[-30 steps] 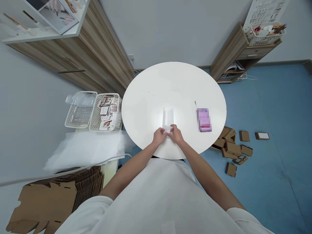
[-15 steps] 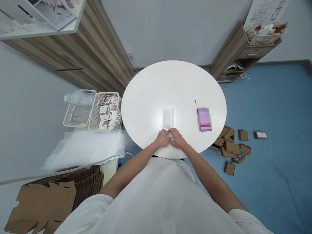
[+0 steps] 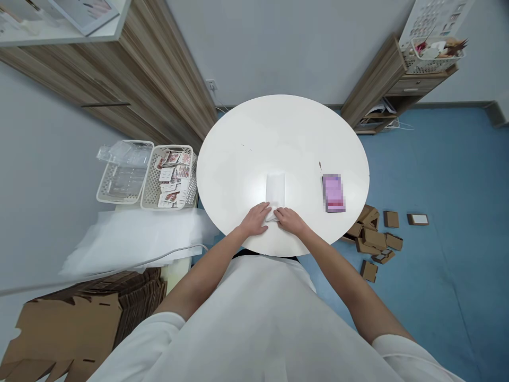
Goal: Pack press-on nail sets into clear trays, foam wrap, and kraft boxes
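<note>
A strip of thin white sheet, likely foam wrap, lies lengthwise on the round white table, its near end folded or rolled into a small bundle. At the bundle's left side is my left hand, fingers stretched out with the thumb apart, fingertips touching the sheet. Curled fingers of my right hand grip the bundle at its right side. Whatever the folded part may contain is hidden. Farther right on the table lies a pixelated purple rectangular object.
Left of the table stand a basket of printed cards and a basket of clear plastic pieces. White sheets are stacked beside them, above flat cardboard blanks. Small brown boxes lie on the blue floor at right.
My hands have moved apart at the near end of the sheet. My left hand has shifted left and its fingers have straightened. The whole view has tilted slightly.
</note>
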### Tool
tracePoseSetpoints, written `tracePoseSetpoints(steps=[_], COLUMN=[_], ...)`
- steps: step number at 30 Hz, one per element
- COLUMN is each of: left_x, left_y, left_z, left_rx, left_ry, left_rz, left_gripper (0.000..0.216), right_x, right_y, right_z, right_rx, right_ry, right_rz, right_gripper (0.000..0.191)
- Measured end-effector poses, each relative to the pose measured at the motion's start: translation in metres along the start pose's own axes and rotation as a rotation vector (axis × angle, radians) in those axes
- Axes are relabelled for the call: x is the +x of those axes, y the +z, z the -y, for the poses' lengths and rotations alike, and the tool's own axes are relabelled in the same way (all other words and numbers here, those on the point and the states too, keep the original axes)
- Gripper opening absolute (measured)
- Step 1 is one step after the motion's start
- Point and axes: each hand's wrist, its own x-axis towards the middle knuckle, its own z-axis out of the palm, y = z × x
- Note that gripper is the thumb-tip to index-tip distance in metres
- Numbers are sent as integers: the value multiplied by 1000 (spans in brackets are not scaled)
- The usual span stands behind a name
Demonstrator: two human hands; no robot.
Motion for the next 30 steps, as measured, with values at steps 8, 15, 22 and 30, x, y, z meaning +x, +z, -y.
tracePoseSetpoints(steps=[8,15,22,30], left_x=[-10,-47,-43,-34], left_y=[11,27,23,2], left_z=[-7,-12,-11,-12], left_rx=[84,60,54,-37], left_ry=[-24,9,-75,-90], left_rz=[39,77,52,38], left_gripper=[49,50,48,44], right_x=[-25,-70,-65,-50], right_y=[4,13,7,-14], right_z=[13,45,49,34], right_rx=[236,305,407,570], right_ry=[-106,-27,217,246], right_rz=[-111,-117,-29,52], right_gripper=[35,46,45,46])
